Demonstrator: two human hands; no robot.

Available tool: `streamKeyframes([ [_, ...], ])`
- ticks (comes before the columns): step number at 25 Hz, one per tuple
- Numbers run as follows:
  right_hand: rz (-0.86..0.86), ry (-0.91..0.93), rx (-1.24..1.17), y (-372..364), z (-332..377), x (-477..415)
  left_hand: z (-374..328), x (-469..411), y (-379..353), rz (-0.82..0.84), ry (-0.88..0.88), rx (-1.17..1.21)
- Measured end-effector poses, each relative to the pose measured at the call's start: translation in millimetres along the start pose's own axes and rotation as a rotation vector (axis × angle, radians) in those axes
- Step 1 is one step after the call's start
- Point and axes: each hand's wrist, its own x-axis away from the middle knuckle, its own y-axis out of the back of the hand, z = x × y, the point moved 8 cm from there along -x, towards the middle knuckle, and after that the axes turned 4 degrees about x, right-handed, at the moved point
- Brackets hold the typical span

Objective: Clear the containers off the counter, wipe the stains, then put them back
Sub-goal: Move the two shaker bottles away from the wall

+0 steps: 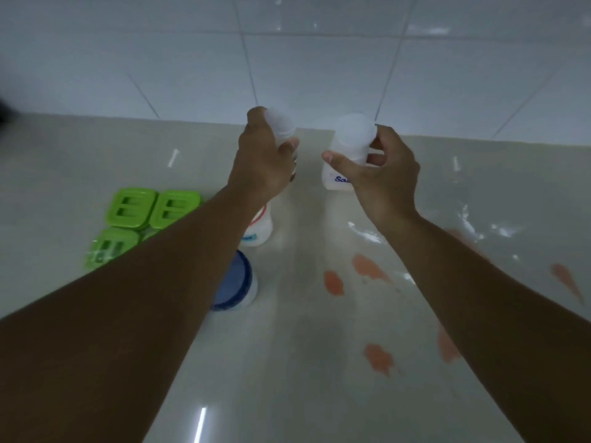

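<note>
Left hand (260, 161): closed from above around the pale cap of a tall white plastic bottle (260, 227), whose body runs down under the palm to the glossy cream counter (287, 378); a top grip of this kind suits a straight lift. Whether the base rests on the counter cannot be told. Right hand (382, 174): fingers and thumb curled around the neck of a squat translucent white plastic jar with blue lettering (339, 177), just below its round frosted lid, apparently lifted a little clear of the surface; the grip leaves the lid free. The two containers sit side by side, near but apart, one per hand, probably to move both in one trip. Left of and nearer than the left hand: a round tub with a dark blue lid (238, 282), partly hidden under the forearm, and a cluster of square lime-green plastic lids (144, 215), grouped to one side, seemingly set clear of the soiled area. Below and to the right of the right hand: several orange-red stains (367, 266) on bare counter, not yet wiped. Clearing appears nearly finished.
</note>
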Motion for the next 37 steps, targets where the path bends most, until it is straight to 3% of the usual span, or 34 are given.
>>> streamKeyframes([
  [8, 0.107, 0.067, 0.036, -72.3, 22.0, 12.0, 75.2, -16.4, 89.1, -0.138, 0.108, -0.094],
  [20, 0.131, 0.053, 0.121, -103.3, 21.8, 10.3, 128.4, -23.4, 106.7, -0.111, 0.194, -0.274],
  [28, 0.162, 0.039, 0.18, -126.1, 37.2, 6.8, 159.7, 16.1, 118.6, 0.017, -0.063, -0.708],
  [37, 0.234, 0.013, 0.328, -163.0, 39.9, 7.3, 160.4, 28.5, 113.0, 0.01, -0.11, -0.773],
])
